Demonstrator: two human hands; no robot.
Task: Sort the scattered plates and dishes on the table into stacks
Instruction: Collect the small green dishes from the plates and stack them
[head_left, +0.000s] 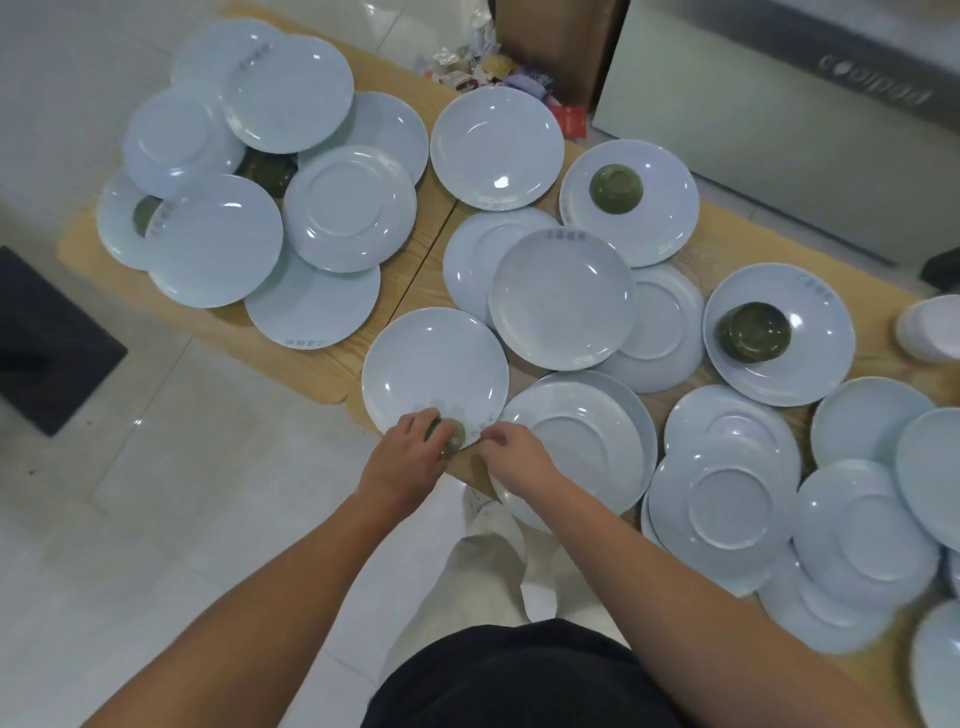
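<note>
Left hand (410, 454) curled round a small olive-green ceramic bowl (452, 440), clasping it at the near rim of a round pale-blue ceramic plate (435, 364) that sits upright at the near edge of the light wooden table (415, 270). Right hand (514, 452) just right of that bowl, fingers bent, tips at the plate's near-right rim. Can't tell if it's pinching the rim or only touching.

Touching that plate on the right: an upside-down pale-blue plate (582, 441), foot ring up. Beyond and right of the plate: overlapping blue plates, two carrying dark green bowls, one inverted (616, 188), one lying tilted (753, 332). Beyond and left of the plate: a loose heap of blue plates (218, 239), some face up, some face down. Far beyond it, crumpled wrappers (483, 62) on the floor.
</note>
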